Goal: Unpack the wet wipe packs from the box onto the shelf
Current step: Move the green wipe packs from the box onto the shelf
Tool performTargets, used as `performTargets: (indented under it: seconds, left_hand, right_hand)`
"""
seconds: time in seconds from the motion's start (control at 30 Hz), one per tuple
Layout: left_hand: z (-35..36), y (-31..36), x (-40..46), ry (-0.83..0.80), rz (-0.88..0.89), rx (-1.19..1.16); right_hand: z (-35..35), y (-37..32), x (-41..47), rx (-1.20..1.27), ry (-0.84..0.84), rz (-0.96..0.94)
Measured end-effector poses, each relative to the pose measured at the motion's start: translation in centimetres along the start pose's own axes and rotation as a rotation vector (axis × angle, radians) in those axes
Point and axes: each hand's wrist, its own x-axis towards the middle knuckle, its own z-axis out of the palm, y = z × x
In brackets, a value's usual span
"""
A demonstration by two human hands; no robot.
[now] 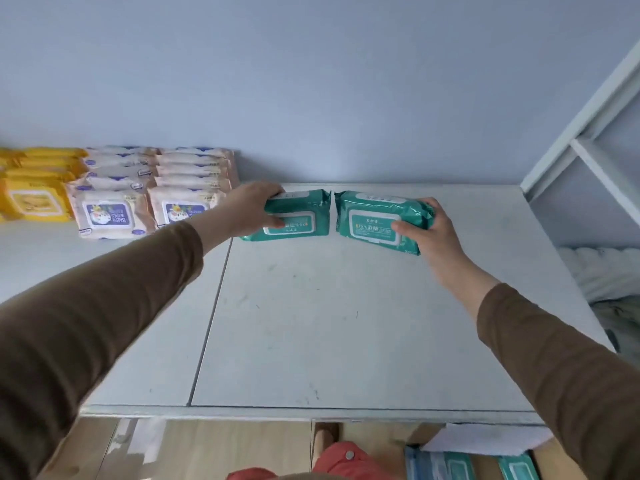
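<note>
**Ana:** Head view first: what are the hands doing?

**Ben:** Each one grips a teal pack. The left hand has its fingers curled over the far side of the left teal pack and its thumb on the near face. The right hand wraps the right end of the right teal pack, thumb on top.

**Ana:** Where do the packs sit?

**Ben:** Toward the back edge of the shelf, near the wall, side by side with a narrow gap between their crimped ends. The left one lies flat, and there seems to be another pack under it. The right one looks slightly tilted, so I can't tell whether it is fully down.

**Ana:** So which step is this?

**Ben:** Placing, I'd judge. The pair is being set down beside the cream packs and the yellow packs already stacked along the back left.

**Ana:** And next?

**Ben:** Probably settle the right pack flat, square both against the row, and let go. Then reach down to the box below the front right corner, where more teal packs show, so the unpacking isn't finished.
</note>
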Motion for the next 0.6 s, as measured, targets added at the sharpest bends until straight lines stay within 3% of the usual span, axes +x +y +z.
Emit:
performTargets:
  seconds: [0.4,0.6]
  left_hand:
    - [-1.0,-6.1,14.8,-0.089,-0.042,0.083]
    - [1.1,-8.0,16.0,0.081,0.023,0.191]
  right_hand:
    - [2.6,2.2,16.4,0.048,-0.138,0.099]
    - [4.6,5.1,19.0,-0.064,0.005,0.071]
